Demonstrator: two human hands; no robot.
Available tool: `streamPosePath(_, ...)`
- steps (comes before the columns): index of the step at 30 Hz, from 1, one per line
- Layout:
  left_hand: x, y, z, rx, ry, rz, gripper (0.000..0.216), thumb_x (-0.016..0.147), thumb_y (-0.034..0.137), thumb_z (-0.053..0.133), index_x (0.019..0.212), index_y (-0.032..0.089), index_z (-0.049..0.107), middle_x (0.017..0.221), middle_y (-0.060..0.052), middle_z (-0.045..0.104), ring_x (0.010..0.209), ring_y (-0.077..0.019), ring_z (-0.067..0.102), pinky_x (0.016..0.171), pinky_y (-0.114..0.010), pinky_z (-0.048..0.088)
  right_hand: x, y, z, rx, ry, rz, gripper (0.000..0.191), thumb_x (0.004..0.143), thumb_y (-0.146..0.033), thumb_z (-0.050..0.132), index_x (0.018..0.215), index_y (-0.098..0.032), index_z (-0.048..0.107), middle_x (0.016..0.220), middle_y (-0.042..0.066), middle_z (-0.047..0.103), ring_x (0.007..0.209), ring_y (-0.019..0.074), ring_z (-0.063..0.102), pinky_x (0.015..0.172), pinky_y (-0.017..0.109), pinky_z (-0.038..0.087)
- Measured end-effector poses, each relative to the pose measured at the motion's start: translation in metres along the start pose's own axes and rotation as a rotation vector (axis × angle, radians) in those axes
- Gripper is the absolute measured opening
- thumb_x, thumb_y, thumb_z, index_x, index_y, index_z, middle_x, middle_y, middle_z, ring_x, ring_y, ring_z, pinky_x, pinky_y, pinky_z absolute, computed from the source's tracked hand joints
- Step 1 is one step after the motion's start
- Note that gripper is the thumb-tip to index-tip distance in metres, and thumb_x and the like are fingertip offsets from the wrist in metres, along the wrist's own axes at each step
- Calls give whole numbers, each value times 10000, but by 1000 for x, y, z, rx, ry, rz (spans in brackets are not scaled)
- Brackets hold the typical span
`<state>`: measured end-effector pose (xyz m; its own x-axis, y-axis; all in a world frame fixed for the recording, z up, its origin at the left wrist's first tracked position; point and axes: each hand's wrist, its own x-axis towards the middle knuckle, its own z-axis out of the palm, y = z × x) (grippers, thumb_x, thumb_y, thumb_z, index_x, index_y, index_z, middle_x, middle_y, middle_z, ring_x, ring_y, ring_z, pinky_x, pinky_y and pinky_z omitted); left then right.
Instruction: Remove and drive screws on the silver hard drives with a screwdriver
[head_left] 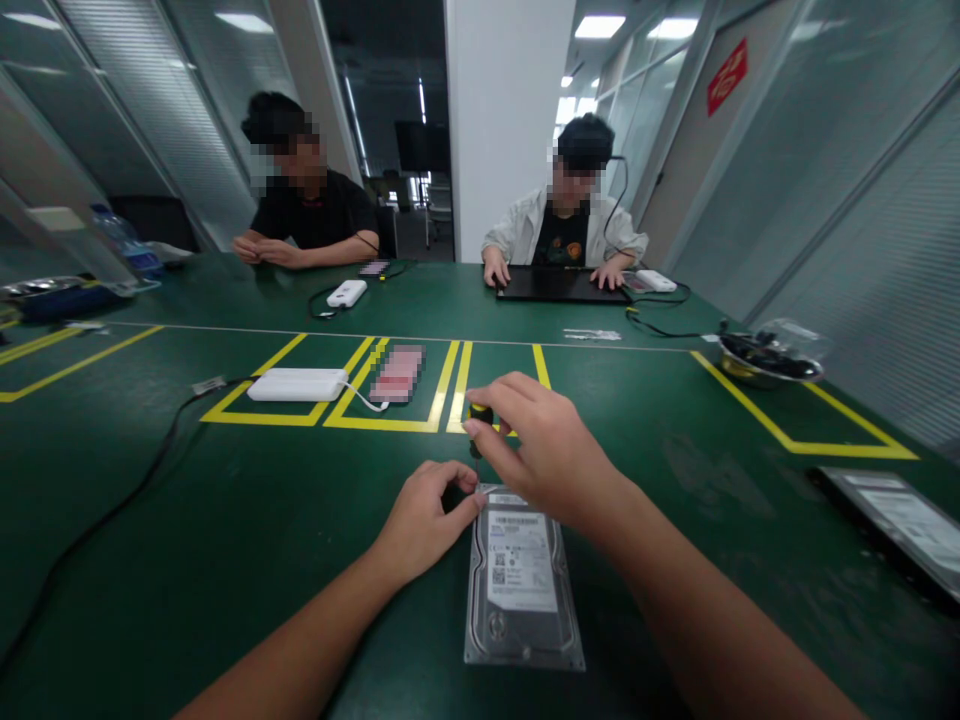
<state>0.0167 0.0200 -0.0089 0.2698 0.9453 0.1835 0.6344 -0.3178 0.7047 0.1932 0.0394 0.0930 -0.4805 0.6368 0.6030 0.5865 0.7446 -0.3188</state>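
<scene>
A silver hard drive [523, 625] with a white label lies flat on the green table in front of me. In my right hand [551, 440] is a small screwdriver [480, 412] with a yellow and black handle, gripped between thumb and fingers. It stands upright, its thin shaft pointing down at the drive's far left corner. My left hand [427, 520] is at that same corner, thumb and forefinger closing in around the foot of the shaft. Whether they pinch the shaft, a screw or the drive's edge is too small to tell.
A white power bank [298, 384] is cabled to a phone [397, 374] among yellow tape marks. Another hard drive [900, 525] lies at right, below a metal bowl [769, 360] of dark items. Two people sit opposite; one has both hands on a black panel [562, 284].
</scene>
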Motion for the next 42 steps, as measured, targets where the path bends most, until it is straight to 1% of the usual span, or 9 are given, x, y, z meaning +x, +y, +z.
streamPosePath(3,1,-1,0,-6,5,-12,68,843,266,630,865,206,654,842,-18,662,840,-219,575,754,-323,407,1,0,-1,72,34,-45,164,937,-160,519,1058,-139,627,1003,55,646,911,158,589,822,274,454)
streamPosePath(8,0,-4,1,-27,-5,-11,60,865,233,595,891,209,644,868,-11,661,867,-214,569,777,-325,403,2,3,-2,84,39,-35,129,911,-171,614,1039,-157,622,933,11,637,725,113,537,749,249,431)
streamPosePath(15,0,-5,3,-65,-16,-16,58,880,222,575,920,204,613,918,-11,652,897,-212,562,800,-329,408,1,1,0,125,61,-16,112,890,-233,692,956,-151,655,933,28,589,821,129,542,731,237,416)
streamPosePath(20,-1,-4,3,-39,-23,-9,63,881,242,587,920,203,618,909,-16,642,892,-220,555,795,-334,411,1,0,0,132,74,-42,135,891,-101,595,1013,-122,650,938,26,628,814,118,555,754,239,419)
streamPosePath(25,-1,-4,2,-39,-33,2,74,891,245,585,942,206,621,929,-15,644,908,-220,552,803,-336,410,1,2,3,135,121,-4,126,870,-209,701,961,-127,674,922,33,613,850,131,555,758,240,427)
streamPosePath(27,-1,-5,3,-39,-34,2,80,892,243,584,952,208,624,929,-14,644,910,-222,551,803,-337,410,1,2,3,135,119,-16,96,880,-150,655,969,-119,674,931,39,620,875,135,562,773,245,433)
streamPosePath(30,-1,-6,4,-32,-27,4,98,894,249,583,971,209,630,913,-19,638,893,-228,548,793,-343,412,0,0,4,137,98,-45,197,863,-75,588,1044,-110,658,976,38,644,892,139,574,814,266,440)
streamPosePath(35,-2,-7,4,-20,-24,19,82,899,246,576,955,210,622,925,-19,641,894,-228,553,792,-343,417,-2,0,5,145,105,22,161,871,-207,684,1017,-142,700,966,51,579,876,143,565,779,265,450)
streamPosePath(42,-1,-5,4,-15,-22,19,86,893,248,571,949,210,623,906,-18,637,875,-228,546,779,-339,409,0,-1,5,99,92,-12,198,899,-110,567,1078,-128,652,977,44,615,875,147,559,781,274,435)
